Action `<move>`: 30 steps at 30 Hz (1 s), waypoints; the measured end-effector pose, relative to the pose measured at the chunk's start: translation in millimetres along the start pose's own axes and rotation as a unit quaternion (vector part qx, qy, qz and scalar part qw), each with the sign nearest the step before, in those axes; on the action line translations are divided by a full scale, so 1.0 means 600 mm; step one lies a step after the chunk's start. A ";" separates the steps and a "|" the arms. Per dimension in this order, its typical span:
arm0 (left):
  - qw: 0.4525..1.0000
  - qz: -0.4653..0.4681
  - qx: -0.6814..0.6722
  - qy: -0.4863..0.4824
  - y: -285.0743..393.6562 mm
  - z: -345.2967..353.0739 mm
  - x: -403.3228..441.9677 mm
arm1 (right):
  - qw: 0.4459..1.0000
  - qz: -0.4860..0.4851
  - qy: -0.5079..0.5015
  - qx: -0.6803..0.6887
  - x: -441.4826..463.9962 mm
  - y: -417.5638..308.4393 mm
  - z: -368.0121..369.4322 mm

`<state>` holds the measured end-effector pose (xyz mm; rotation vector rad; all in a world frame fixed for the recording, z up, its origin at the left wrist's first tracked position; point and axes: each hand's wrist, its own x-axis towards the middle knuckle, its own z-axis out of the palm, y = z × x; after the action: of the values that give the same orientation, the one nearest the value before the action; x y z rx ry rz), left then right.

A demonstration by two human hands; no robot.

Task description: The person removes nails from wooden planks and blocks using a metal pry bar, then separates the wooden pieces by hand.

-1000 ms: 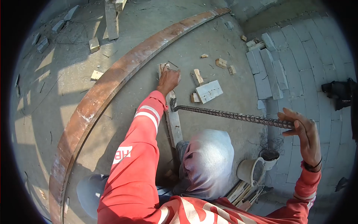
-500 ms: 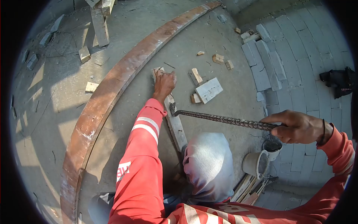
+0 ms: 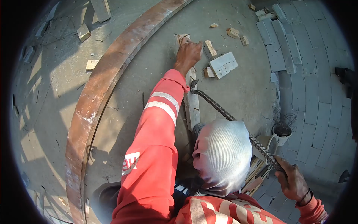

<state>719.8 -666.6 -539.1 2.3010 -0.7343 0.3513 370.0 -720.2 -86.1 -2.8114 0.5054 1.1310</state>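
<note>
A narrow wooden plank (image 3: 192, 106) with nails in it lies on the floor, running away from my body. My left hand (image 3: 189, 54) is closed over its far part, covering some of the wood. My right hand (image 3: 292, 181) grips the near end of a pry bar (image 3: 214, 105) made of ribbed steel rod. The bar's bent, clawed tip is at the plank, just behind my left wrist; whether it has caught a nail I cannot tell. My knee in grey cloth (image 3: 223, 156) hides the bar's middle and stands beside the plank's near end.
A long curved, rust-brown beam (image 3: 108, 71) lies to the left. Short wood offcuts and a pale block (image 3: 223, 65) lie right of the plank. Grey blocks (image 3: 278, 44) are by the block wall, with a bucket (image 3: 282, 131) and wood strips (image 3: 257, 171) nearer.
My right hand has come down and closer to my body, so the pry bar slants more steeply. My left hand stays on the plank. The whole view has shifted.
</note>
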 end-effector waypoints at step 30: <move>0.998 0.029 -0.010 0.057 0.019 -0.026 -0.001 | 0.994 0.027 -0.059 0.084 -0.030 0.064 0.144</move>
<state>711.8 -662.4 -522.1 2.2237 -0.7463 0.4946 288.2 -735.8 -134.1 -2.5856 0.6384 1.1961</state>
